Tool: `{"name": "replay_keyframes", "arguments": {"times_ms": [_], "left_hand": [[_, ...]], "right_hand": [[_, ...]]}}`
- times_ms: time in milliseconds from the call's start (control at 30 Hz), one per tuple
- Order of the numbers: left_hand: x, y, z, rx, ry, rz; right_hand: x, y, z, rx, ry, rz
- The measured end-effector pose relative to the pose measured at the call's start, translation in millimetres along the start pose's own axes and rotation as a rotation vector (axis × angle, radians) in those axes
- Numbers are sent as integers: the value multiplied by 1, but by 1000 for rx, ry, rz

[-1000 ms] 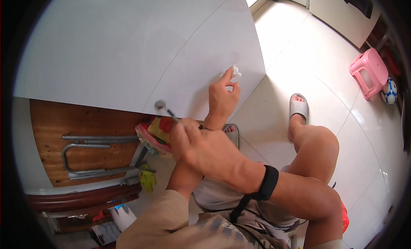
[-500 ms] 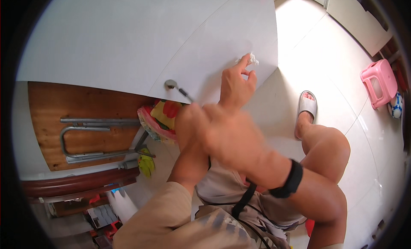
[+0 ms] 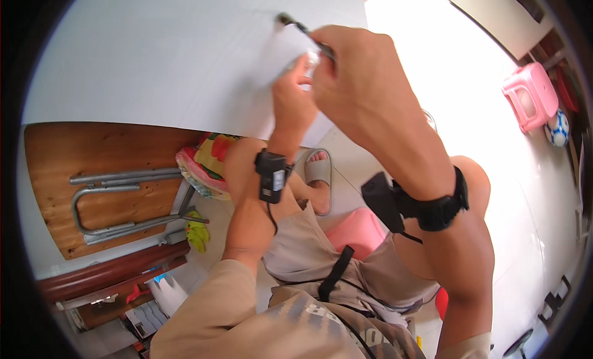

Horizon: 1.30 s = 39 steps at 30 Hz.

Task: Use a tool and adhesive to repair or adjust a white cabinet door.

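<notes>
My right hand (image 3: 361, 69) reaches over the white panel (image 3: 154, 56) and is closed round a thin tool (image 3: 301, 27) with a dark shaft and a small roundish head. The tool's head lies close to the panel face; I cannot tell whether it touches. Just below it, my left hand (image 3: 291, 106) pinches a small crumpled white piece (image 3: 313, 59) near the panel's right edge. My right hand hides part of this piece and most of the tool's handle. A black strap with a small device (image 3: 272, 177) circles the left wrist.
A pink seat (image 3: 358, 232) shows between my legs. Folded metal legs (image 3: 130, 189) rest against a brown wooden board (image 3: 123, 146) at left, near a colourful bag (image 3: 207, 158). Far right are a pink stool (image 3: 532, 93) and a blue-white ball (image 3: 558, 128).
My right hand has swung up and away from me with the tool, from low over my lap to beside the left hand. The view has shifted, and one slippered foot now shows near the panel's edge.
</notes>
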<state>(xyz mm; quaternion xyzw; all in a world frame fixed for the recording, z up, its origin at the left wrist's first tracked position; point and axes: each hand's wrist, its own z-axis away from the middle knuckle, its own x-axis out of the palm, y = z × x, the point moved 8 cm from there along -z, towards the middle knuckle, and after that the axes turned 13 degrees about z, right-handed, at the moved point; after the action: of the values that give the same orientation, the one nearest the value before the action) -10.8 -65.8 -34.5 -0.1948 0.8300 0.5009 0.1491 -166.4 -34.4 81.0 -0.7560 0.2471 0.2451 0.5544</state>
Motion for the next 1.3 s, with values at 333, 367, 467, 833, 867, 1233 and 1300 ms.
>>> {"name": "replay_keyframes", "arguments": {"times_ms": [333,367,467,833,867,1233,1300], "left_hand": [[-54,56,-43,-162,148,-159],[-51,57,-54,-161,132,-158],[-37,87,-87,116,-3,-519],[42,85,-150,469,-398,-760],[50,85,-139,528,-388,-850],[-23,104,-72,336,-578,-1389],[-45,108,-60,221,-539,-1394]], "right_hand": [[-50,11,6,-351,460,-37],[-55,12,14,-483,551,97],[-72,24,19,-441,582,71],[-90,57,-18,-39,443,-224],[-85,58,-23,-31,405,-137],[-83,38,-24,-133,546,-281],[-82,32,-17,-184,645,-216]]}}
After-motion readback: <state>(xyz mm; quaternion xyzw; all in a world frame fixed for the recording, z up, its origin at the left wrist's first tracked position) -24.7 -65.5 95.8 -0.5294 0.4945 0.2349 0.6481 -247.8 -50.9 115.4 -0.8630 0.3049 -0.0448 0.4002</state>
